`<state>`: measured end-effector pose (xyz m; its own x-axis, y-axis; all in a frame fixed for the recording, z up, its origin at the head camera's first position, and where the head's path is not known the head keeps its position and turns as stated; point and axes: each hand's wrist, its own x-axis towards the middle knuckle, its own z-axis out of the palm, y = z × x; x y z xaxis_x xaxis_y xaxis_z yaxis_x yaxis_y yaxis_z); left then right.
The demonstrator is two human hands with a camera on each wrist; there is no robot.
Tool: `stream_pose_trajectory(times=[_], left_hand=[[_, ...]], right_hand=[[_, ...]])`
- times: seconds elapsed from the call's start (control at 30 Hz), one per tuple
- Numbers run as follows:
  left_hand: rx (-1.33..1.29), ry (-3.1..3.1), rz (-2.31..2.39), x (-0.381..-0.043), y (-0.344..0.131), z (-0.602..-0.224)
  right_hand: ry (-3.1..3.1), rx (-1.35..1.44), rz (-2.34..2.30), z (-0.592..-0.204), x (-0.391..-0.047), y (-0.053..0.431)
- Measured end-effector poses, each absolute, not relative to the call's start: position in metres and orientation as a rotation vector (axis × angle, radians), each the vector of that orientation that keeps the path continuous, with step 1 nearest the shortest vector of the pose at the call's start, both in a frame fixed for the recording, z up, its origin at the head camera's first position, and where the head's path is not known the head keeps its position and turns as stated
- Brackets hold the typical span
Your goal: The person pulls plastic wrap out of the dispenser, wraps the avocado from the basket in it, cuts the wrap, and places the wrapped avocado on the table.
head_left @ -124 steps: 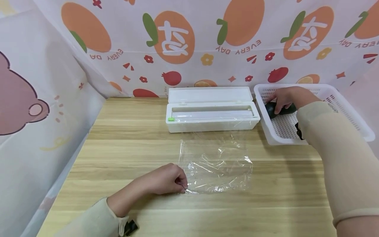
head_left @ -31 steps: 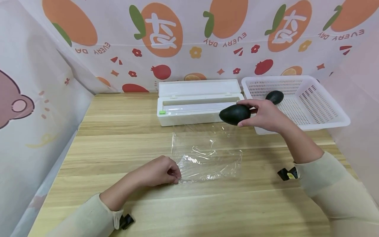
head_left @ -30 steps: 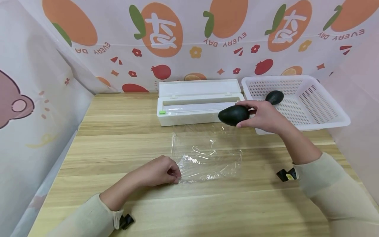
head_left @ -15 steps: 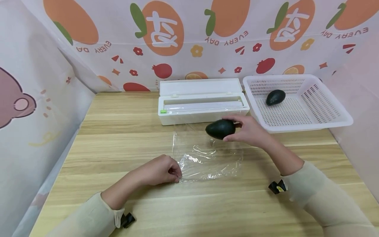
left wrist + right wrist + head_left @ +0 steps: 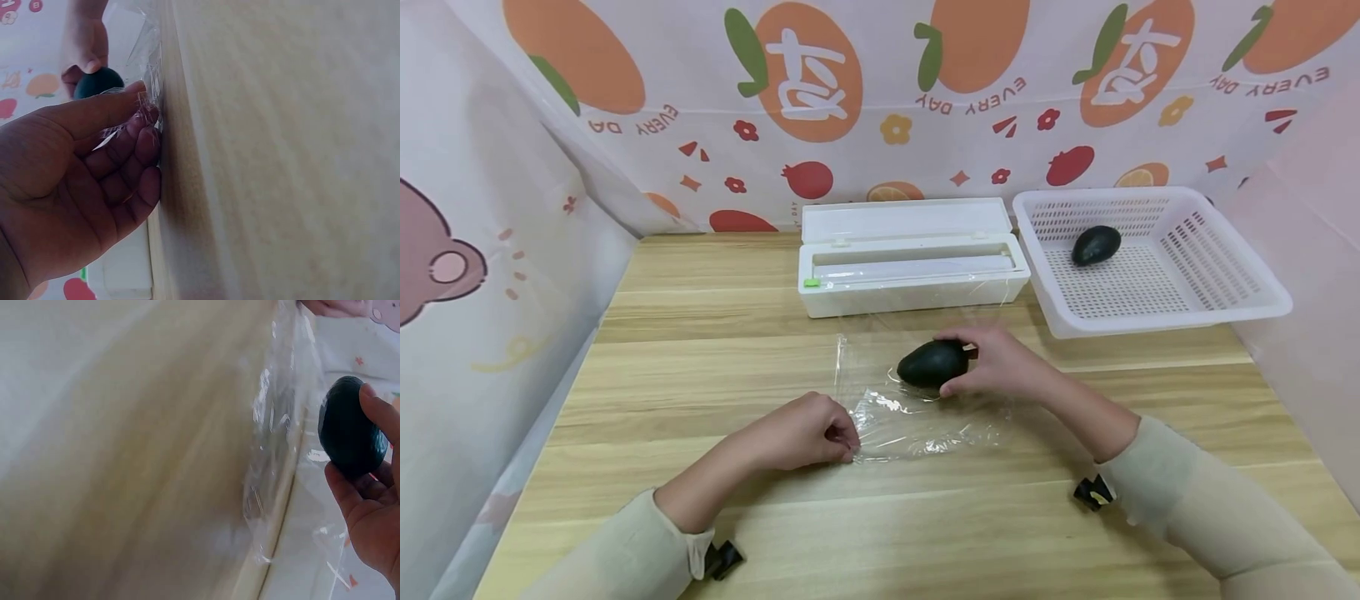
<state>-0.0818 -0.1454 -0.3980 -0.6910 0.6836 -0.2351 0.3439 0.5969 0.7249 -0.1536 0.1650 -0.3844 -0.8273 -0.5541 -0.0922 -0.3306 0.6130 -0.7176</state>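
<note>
Head view: gripping dark-green egg-shaped avocado between thumb and fingers of right hand, above clear plastic film mid-way across wood-grain tabletop. Pinching film's near left corner in left hand. At far edge, white rectangular box, lid up; at far right corner, white perforated plastic basket with second dark-green avocado inside.

Left wrist view: pinching film, low by tabletop.

Right wrist view: clamped on avocado, clear of tabletop.

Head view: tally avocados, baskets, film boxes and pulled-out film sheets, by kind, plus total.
Avocados: 2 (held avocado, spare avocado)
White basket: 1
White film box: 1
Clear film sheet: 1
Total: 5
</note>
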Motion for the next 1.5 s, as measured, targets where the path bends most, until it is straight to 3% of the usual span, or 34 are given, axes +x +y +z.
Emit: stream_pose_trajectory(times=[1.5], left_hand=[[0.800,2.363,0.930,-0.077,-0.146,-0.393]], right_hand=[[2.440,-0.808,-1.056,-0.405,-0.134,0.156]])
